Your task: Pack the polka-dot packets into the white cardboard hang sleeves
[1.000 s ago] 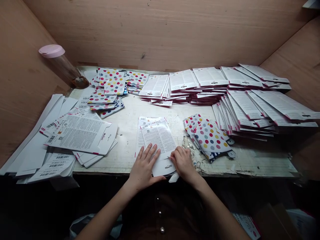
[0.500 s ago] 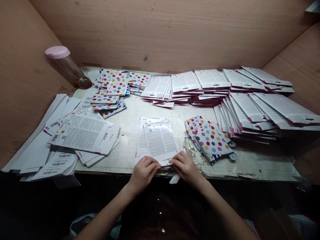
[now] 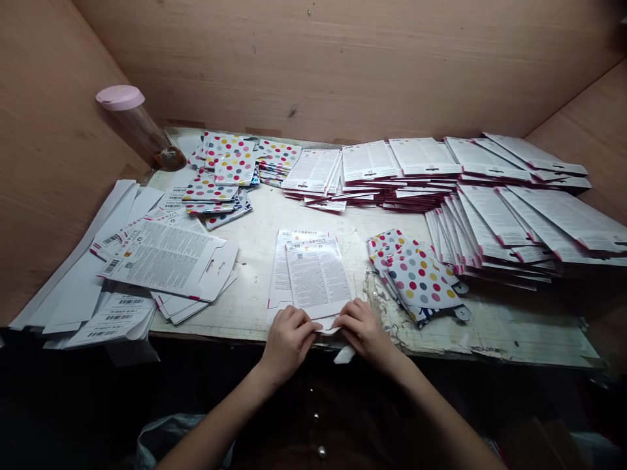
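Observation:
My left hand and my right hand both curl over the lower edge of a white printed card, which lies on a second card of the same kind. The fingers of both hands pinch the card's bottom fold, with a narrow strip of it showing between them. A small white scrap hangs below the table's front edge, under my right hand. The part of the fold inside my fingers is hidden.
Polka-dot cards lie to my right, beside peeling table surface. Stacks of printed cards fill the back right, more polka-dot stacks the back left. Loose barcoded sheets lie left. A pink-lidded bottle stands by the plywood wall.
My left hand has gone from lying flat and spread on the card to curling over its lower edge. The white bottom flap is now folded up and mostly hidden under both hands.

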Demonstrator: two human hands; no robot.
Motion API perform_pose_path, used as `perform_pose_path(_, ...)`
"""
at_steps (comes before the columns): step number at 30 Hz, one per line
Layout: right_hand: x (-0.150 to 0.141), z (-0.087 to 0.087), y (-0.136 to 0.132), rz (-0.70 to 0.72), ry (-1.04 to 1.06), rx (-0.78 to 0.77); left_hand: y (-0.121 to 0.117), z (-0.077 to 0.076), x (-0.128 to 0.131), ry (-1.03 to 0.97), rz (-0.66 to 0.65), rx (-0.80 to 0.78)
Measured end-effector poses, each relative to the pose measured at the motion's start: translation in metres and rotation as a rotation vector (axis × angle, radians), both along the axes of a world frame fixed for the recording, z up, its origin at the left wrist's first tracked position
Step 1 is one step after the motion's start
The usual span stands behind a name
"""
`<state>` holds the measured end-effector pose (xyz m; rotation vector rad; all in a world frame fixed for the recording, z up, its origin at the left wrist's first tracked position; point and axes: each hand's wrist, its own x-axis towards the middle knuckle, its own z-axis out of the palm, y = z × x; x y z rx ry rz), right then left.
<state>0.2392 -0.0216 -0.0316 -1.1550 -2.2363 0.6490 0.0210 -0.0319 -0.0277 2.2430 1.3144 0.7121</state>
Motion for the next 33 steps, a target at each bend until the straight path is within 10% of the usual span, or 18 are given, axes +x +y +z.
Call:
perform_pose_path(5,-0.017,-0.001,0.002,-0.265,0.021,-0.1,0.0,-0.001,0.008,0.007,0.248,-0.072)
perform_pose_path(10,-0.02,-0.012,-0.009,-0.396,-0.12,0.258,0.014,0.01,0.009,0.126,0.527,-0.213)
perform_pose_path(15,-0.023,-0.013,-0.022,-0.341,-0.213,0.315,0.034,0.026,0.005,0.062,0.466,-0.434)
perform_pose_path(19,-0.031,0.002,-0.013,-0.24,-0.208,0.486,0.037,0.041,0.006,-0.488,0.264,-0.769)
perform_pose_path(23,-0.008,0.034,0.038,-0.125,-0.19,0.706,0.034,0.042,-0.009,-0.736,0.29,-0.754)
perform_pose_path(28,0.071,0.091,0.165,-0.457,-0.378,0.499,0.037,0.007,-0.035,0.112,0.784,-0.086)
perform_pose_path(33,0.096,0.121,0.243,-0.609,-0.405,0.339,0.045,-0.011,-0.037,0.377,0.772,-0.141)
